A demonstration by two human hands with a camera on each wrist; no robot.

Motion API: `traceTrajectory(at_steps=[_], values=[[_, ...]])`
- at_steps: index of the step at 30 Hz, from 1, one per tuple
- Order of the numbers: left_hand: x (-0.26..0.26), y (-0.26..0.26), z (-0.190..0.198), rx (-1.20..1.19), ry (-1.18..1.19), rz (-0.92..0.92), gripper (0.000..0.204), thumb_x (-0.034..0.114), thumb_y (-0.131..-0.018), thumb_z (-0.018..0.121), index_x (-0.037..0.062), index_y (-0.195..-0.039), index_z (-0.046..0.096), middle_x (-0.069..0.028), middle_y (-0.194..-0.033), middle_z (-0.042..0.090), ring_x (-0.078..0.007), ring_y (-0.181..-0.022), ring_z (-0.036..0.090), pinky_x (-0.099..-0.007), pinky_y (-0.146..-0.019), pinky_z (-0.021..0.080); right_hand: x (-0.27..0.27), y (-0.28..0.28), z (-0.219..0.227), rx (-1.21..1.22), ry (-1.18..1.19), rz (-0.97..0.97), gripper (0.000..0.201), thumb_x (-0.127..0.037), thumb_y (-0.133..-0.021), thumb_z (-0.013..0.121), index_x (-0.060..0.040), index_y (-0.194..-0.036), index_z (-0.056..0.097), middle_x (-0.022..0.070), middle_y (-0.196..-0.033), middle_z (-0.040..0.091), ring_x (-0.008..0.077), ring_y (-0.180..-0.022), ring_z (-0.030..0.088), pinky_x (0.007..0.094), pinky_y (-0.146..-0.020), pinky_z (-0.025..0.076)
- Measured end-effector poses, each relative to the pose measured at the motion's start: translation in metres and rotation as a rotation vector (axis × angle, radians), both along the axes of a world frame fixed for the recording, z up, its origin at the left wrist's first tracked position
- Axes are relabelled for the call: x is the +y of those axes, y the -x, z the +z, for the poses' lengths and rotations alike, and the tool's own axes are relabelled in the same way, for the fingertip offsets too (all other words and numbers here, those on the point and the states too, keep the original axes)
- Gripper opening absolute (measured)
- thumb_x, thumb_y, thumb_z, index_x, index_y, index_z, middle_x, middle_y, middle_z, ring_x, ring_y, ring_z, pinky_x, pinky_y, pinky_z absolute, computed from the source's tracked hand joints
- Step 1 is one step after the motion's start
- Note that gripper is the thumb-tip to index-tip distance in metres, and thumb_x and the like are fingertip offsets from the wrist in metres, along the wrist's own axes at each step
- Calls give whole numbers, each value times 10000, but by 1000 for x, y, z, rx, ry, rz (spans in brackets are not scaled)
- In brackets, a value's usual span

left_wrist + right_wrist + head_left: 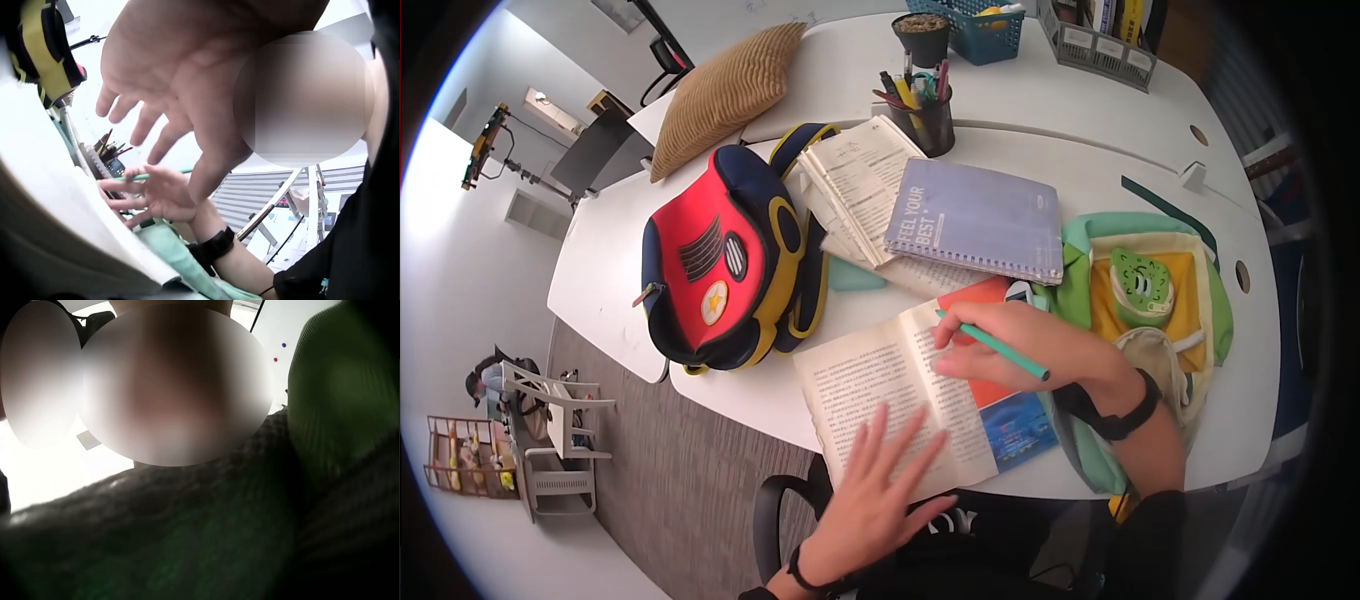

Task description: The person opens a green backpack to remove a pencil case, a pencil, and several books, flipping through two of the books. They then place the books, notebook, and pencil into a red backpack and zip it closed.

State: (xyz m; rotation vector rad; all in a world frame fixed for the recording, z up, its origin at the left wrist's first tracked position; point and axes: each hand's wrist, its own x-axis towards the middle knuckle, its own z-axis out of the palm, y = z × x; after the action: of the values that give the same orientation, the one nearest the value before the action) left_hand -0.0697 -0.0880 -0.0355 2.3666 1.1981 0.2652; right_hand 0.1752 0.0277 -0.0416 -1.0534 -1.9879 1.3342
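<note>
Pens [908,92] are held in a mesh cup [935,132], a green pen [1010,353] by the right hand [1032,340]; the left hand [870,510] is spread, empty, over pages [855,378].

1. Left hand [863,512]: palm down, fingers spread, pointing away from the body, thumb out to the side.
2. Right hand [1025,345]: fingers partly bent in a light grip, reaching leftward.
3. Right forearm [1145,445]: slanting in from the right, bare below the sleeve [1155,540].
4. Hands apart.
</note>
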Motion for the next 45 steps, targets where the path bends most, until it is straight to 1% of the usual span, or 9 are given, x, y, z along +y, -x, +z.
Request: traceTrajectory(at_steps=[7, 13, 16, 19, 22, 28, 31, 37, 45], values=[[-6, -22, -26, 267, -60, -97, 795, 492, -870, 683, 215, -1543, 364, -39, -1642, 244, -550, -1464, 141, -817, -1009, 235, 6, 0, 15, 153, 372, -240, 252, -184, -928, 632, 34, -1050, 664, 88, -830, 654, 145, -760, 610, 310, -713, 503], [-7, -25, -29, 297, -109, -88, 810, 461, -849, 712, 215, -1540, 370, -32, -1635, 250, -549, -1444, 199, -843, -947, 271, 1, 8, 3, 116, -13, -255, 243, -129, -840, 645, 51, -1002, 663, 115, -841, 699, 167, -769, 674, 318, -717, 534], [-7, -27, -28, 304, -84, -79, 784, 461, -861, 699, 225, -1537, 379, -24, -1638, 250, -544, -1457, 163, -845, -956, 252, 0, 6, 13, -7, 49, -230, 204, -57, -865, 661, 33, -1048, 666, 127, -1138, 701, 127, -907, 680, 256, -749, 527], [-6, -27, -28, 299, -73, -75, 775, 463, -865, 695, 232, -1536, 382, -18, -1640, 251, -542, -1464, 145, -846, -961, 240, 0, 5, 13, -26, 23, -236, 191, -70, -867, 669, 22, -1034, 681, 142, -1116, 719, 135, -914, 697, 263, -739, 535], [-6, -27, -29, 296, -73, -74, 775, 466, -863, 697, 236, -1534, 385, -17, -1639, 255, -543, -1462, 149, -848, -955, 244, 0, 6, 7, 3, -48, -223, 227, -128, -842, 658, 52, -980, 674, 189, -849, 715, 226, -802, 725, 319, -728, 537], [-5, -27, -29, 293, -82, -80, 782, 467, -854, 708, 232, -1530, 392, -25, -1633, 265, -556, -1450, 172, -853, -930, 273, -1, 8, 8, -56, -108, -201, 207, -114, -845, 693, 30, -994, 695, 141, -851, 733, 166, -731, 696, 278, -675, 523], [-5, -27, -29, 299, -69, -76, 776, 476, -857, 702, 243, -1530, 394, -18, -1636, 264, -552, -1458, 155, -855, -945, 253, -3, 9, 11, -51, -77, -242, 222, -120, -828, 656, 53, -968, 672, 213, -839, 699, 293, -800, 720, 336, -713, 533], [-5, -28, -29, 293, -76, -69, 777, 466, -856, 705, 248, -1532, 390, -18, -1636, 264, -552, -1460, 151, -857, -951, 246, -5, 9, 14, -39, -113, -213, 212, -113, -817, 656, 44, -959, 669, 207, -813, 691, 301, -768, 715, 341, -696, 529], [-9, -13, -26, 312, -40, -82, 783, 432, -846, 729, 245, -1529, 397, -15, -1632, 271, -548, -1462, 148, -858, -955, 242, -2, 10, 20, 148, -179, -475, 174, -101, -869, 650, 35, -977, 657, 158, -779, 704, 195, -680, 686, 308, -637, 524]])
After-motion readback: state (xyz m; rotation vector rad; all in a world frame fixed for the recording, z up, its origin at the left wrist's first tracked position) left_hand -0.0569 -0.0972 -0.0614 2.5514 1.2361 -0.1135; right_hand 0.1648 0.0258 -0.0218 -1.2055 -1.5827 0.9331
